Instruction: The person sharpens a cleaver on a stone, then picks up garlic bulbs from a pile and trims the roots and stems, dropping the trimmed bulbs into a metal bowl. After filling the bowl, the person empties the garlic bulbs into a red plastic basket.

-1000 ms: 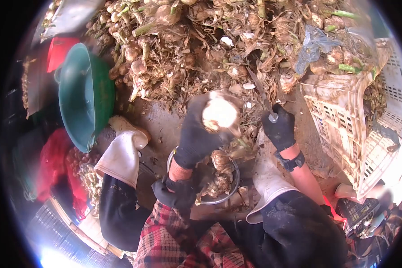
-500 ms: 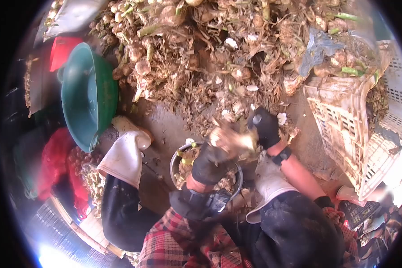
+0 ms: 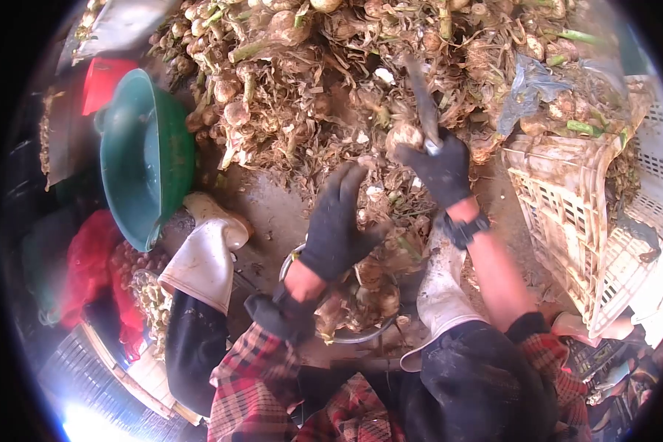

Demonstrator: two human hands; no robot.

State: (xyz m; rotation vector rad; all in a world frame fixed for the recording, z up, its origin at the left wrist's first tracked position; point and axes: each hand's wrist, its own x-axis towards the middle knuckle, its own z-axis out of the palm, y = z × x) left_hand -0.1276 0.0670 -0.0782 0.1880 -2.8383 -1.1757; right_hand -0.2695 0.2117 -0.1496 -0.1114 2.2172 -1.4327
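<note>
My left hand (image 3: 337, 228), in a dark glove, is stretched out with the fingers spread over a round metal bucket (image 3: 357, 338). Garlic bulbs (image 3: 376, 300) with dry skins fill the bucket, just below the thumb. My right hand (image 3: 443, 166), also gloved, is closed round a knife (image 3: 423, 99) whose long, dull blade points up toward the heap. Close to the right fingertips lies a pale garlic bulb (image 3: 404, 135).
A big heap of garlic with dry stalks (image 3: 302, 96) spreads across the far side. On the left stand a green basin (image 3: 173, 147) and a red mesh bag (image 3: 92, 250). A dirty white plastic crate (image 3: 552, 214) leans at the right. White boots (image 3: 208, 254) flank the bucket.
The blurred garlic between my hands has gone from there, and more bulbs show in the bucket. My left hand has opened and reached forward; my right hand has moved up toward the heap.
</note>
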